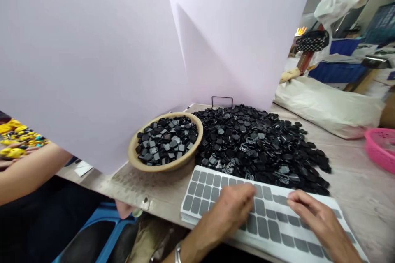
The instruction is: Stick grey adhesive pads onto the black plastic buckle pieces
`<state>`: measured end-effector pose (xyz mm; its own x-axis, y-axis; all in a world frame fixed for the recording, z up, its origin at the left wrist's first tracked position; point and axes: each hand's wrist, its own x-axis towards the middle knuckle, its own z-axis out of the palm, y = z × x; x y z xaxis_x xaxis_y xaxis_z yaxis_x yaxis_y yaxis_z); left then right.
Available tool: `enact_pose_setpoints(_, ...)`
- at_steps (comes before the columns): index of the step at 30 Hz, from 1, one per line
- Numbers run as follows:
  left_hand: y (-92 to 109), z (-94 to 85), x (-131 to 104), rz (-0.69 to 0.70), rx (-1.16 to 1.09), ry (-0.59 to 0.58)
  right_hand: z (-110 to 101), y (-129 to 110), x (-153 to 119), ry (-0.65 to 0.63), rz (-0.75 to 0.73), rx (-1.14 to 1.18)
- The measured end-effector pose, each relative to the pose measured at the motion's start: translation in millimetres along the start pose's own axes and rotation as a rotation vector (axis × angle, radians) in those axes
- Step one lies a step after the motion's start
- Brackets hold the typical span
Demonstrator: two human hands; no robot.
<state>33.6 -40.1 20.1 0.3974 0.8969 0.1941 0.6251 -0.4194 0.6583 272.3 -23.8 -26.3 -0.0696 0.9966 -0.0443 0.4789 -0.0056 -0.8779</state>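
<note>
A stack of white sheets (193, 191) printed with rows of grey rounded shapes lies along the table's front edge. Over its middle is my left hand (236, 203), its fingers curled together; anything inside them is hidden. My right hand (308, 209) rests over the sheet's right part, thumb and forefinger pinched at a grey shape, too small to make out what they hold. Behind the sheets spreads a large heap of small black pieces (247, 144). To its left, a round beige basin (132, 154) holds more black and grey square pieces.
Tall white panels (123, 49) stand behind and left of the basin. A pink basket (378, 152) and a white sack (330, 107) are at the right. Another person's arm (33, 172) reaches toward yellow items (18, 139) at the far left. A blue stool (108, 234) stands below.
</note>
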Motion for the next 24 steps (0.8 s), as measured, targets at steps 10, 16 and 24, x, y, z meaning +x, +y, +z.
enact_pose_setpoints(10,-53,-102.5,40,-0.212,0.676,0.676,-1,11,-19,0.122,0.25,0.26)
enact_pose_setpoints(16,-77,-38.1,62,-0.282,0.522,0.231,2,11,-23,0.065,0.231,0.261)
enact_pose_setpoints(24,-106,-34.2,79,-0.386,0.369,0.171,1,13,-27,0.042,0.224,0.266)
